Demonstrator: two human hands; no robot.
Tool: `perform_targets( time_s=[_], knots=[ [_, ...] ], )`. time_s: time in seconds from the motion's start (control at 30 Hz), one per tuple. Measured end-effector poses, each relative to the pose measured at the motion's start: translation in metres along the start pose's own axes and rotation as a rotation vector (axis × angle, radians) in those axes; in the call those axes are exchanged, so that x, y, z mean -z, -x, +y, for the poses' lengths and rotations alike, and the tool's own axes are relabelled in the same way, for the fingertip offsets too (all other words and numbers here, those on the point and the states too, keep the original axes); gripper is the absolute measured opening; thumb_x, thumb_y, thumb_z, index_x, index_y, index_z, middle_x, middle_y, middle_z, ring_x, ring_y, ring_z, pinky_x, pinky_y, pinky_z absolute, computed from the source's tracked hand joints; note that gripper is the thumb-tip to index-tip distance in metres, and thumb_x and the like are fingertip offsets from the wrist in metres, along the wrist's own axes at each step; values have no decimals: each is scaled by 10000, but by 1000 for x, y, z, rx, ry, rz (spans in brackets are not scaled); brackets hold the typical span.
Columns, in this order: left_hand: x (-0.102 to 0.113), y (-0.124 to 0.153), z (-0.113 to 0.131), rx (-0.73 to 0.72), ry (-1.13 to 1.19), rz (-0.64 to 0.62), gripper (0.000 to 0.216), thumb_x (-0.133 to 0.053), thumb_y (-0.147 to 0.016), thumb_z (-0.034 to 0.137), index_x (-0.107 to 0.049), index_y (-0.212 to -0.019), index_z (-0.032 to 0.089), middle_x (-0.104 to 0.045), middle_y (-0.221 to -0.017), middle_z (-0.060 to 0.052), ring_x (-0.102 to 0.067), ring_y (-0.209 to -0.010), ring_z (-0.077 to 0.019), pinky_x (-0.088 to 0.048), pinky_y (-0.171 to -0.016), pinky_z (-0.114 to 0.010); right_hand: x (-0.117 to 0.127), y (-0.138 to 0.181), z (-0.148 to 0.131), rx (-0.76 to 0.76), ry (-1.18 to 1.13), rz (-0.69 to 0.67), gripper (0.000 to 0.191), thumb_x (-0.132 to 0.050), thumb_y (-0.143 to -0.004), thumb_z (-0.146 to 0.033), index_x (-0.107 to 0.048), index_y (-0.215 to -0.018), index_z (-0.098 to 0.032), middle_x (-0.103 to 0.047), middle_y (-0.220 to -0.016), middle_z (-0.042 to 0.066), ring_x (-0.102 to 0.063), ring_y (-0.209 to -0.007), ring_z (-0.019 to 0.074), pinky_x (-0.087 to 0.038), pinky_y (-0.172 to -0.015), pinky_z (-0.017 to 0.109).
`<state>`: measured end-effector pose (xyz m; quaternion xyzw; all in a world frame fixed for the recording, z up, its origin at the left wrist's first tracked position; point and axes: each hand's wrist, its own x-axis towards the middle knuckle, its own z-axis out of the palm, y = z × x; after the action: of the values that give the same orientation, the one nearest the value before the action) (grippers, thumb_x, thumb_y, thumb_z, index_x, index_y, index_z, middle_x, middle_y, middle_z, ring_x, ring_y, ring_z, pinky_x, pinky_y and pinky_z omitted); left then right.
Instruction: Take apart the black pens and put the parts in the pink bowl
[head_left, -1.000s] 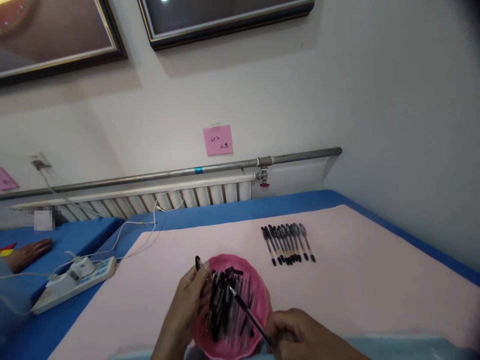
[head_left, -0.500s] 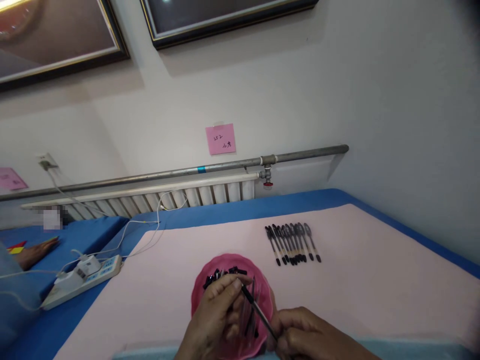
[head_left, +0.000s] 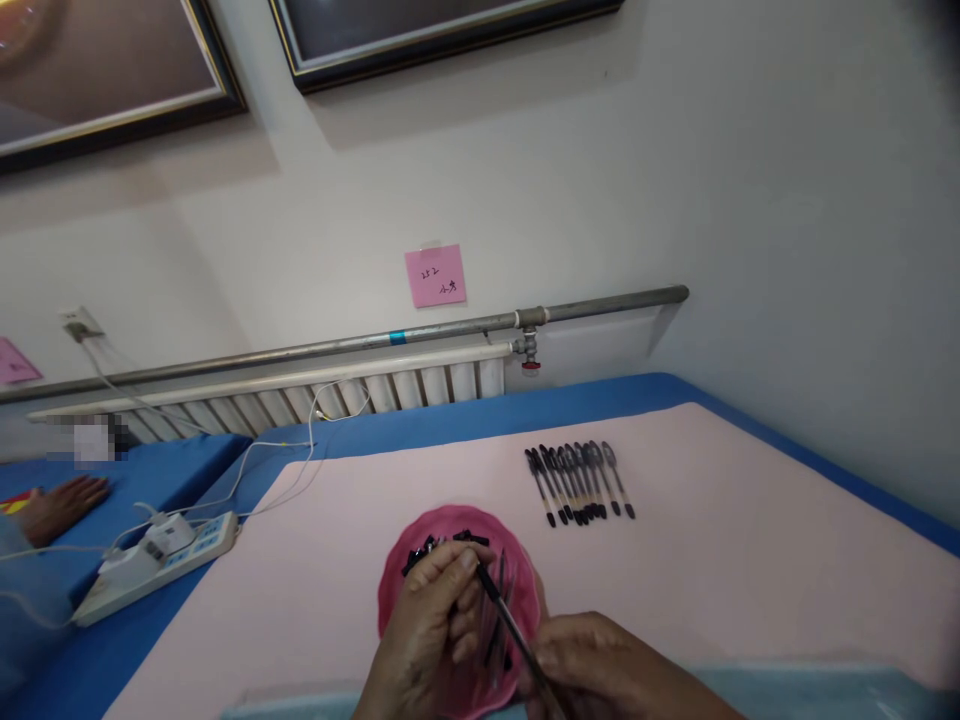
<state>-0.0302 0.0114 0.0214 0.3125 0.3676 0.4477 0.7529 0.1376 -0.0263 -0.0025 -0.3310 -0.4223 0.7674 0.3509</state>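
Note:
A pink bowl [head_left: 394, 580] full of black pen parts sits on the pink mat near the bottom edge. My left hand [head_left: 431, 625] is over the bowl, its fingers pinched on the upper end of a thin black pen [head_left: 501, 615]. My right hand [head_left: 600, 670] is closed round the pen's lower end at the bowl's right side. A row of several black pens [head_left: 577, 482] lies side by side on the mat behind and to the right of the bowl.
The pink mat [head_left: 750, 540] covers a blue table [head_left: 525, 410] against a white wall with a radiator [head_left: 315, 395] and pipe. A white power strip [head_left: 154, 555] with cables lies at the left. Another person's hand [head_left: 60, 500] rests on the neighbouring blue table.
My left hand has moved from the bowl's left rim to over the bowl and taken hold of the tip of the pen that my right hand holds.

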Motion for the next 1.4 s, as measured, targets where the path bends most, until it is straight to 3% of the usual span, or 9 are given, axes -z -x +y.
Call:
perform_targets(
  time_s=[0.13, 0.3, 0.53, 0.7, 0.87, 1.03, 1.2, 1.3, 1.4],
  knots=[
    [-1, 1, -1, -35, 3, 28, 378, -767, -640, 417, -638, -834, 119, -300, -455, 110, -199, -367, 0, -130, -329, -125, -5, 3, 3, 10, -192, 33, 231, -637, -702, -355, -524, -684, -155, -650, -616, 44, -512, -450, 79, -292, -483, 201],
    [-2, 1, -2, -44, 5, -2, 367, -769, -640, 406, -646, -838, 123, -309, -447, 105, -200, -369, -5, -134, -327, -128, -10, 6, 1, -38, -173, 30, 294, -526, -788, -422, -574, -754, -134, -635, -586, 33, -514, -440, 81, -277, -454, 205],
    [-4, 2, -6, -26, -4, -7, 372, -774, -630, 406, -651, -836, 122, -334, -439, 97, -219, -369, -13, -161, -323, -134, -4, 0, 3, -4, -48, 57, 239, -719, -573, -271, -526, -664, -163, -603, -522, -24, -484, -426, 70, -292, -447, 191],
    [-4, 3, -4, -13, 29, -17, 358, -782, -625, 391, -649, -823, 124, -308, -441, 103, -215, -372, -10, -144, -326, -129, -11, 3, 2, -57, -196, 62, 345, -566, -735, -463, -601, -743, -120, -662, -669, 67, -579, -551, 101, -367, -528, 208],
    [-2, 2, -5, -7, 19, -27, 354, -774, -637, 389, -651, -832, 120, -331, -452, 94, -230, -377, -13, -152, -328, -134, -8, 2, 2, -12, -112, 93, 242, -703, -601, -316, -559, -689, -143, -626, -555, 6, -496, -410, 67, -287, -432, 185],
    [0, 1, -5, -8, 7, -21, 345, -763, -656, 382, -652, -851, 121, -318, -458, 97, -226, -383, -13, -149, -333, -132, -10, 3, 1, -43, -194, 33, 347, -556, -755, -447, -607, -761, -104, -663, -666, 75, -558, -495, 91, -334, -458, 196],
    [-2, 1, -4, -1, 0, -26, 347, -768, -645, 387, -650, -831, 119, -319, -450, 96, -225, -382, -16, -155, -333, -137, -9, 0, 1, -18, -196, 46, 227, -698, -623, -310, -568, -677, -132, -635, -596, 15, -534, -451, 69, -296, -432, 174],
    [-3, 2, -4, -6, -2, -19, 358, -773, -636, 390, -650, -831, 116, -316, -447, 98, -223, -380, -14, -152, -332, -136, -8, 0, 1, -35, -190, 26, 304, -623, -698, -403, -609, -761, -106, -651, -637, 49, -547, -470, 77, -296, -432, 181],
    [-3, 3, -3, -10, -25, -13, 366, -769, -636, 394, -647, -835, 112, -318, -452, 99, -225, -377, -13, -158, -332, -135, -5, 1, 4, -30, -146, 25, 328, -595, -702, -442, -596, -703, -114, -644, -623, 48, -516, -444, 72, -311, -445, 197]
  ],
)
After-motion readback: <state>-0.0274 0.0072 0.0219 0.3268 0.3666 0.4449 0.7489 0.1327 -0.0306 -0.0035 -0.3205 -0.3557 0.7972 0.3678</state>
